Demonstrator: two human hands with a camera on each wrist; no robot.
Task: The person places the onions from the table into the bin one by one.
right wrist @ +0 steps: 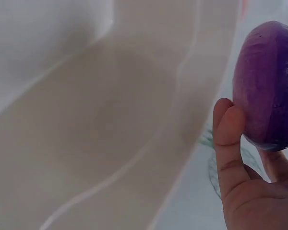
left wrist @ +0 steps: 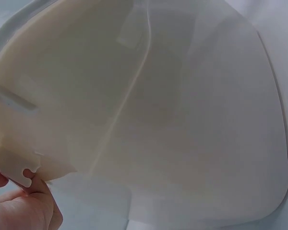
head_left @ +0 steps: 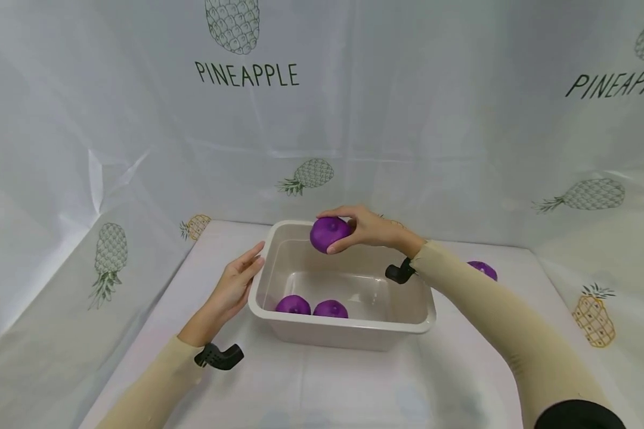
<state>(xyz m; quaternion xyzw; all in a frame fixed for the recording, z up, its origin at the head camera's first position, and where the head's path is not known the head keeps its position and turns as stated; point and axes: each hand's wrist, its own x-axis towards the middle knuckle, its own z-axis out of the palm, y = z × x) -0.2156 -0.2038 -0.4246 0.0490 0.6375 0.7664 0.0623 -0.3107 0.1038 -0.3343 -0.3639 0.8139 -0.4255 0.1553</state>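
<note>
My right hand (head_left: 362,229) holds a squat, round purple thing (head_left: 326,234) with a dimpled middle over the far side of a beige plastic tub (head_left: 327,335). In the right wrist view, thumb and fingers grip this glossy, wrapped-looking purple thing (right wrist: 261,86) by its edges, outside the blurred tub wall. My left hand (head_left: 236,285) is at the tub's left rim. The left wrist view shows its thumb and fingers (left wrist: 33,206) pinching that rim. Two more purple things (head_left: 293,304) lie inside the tub near its front wall, partly hidden by the rim.
Another purple thing (head_left: 483,270) lies on the white-covered table (head_left: 300,387) to the right, partly behind my right sleeve (head_left: 472,298). A pineapple-printed sheet (head_left: 408,119) hangs behind the table and at its sides.
</note>
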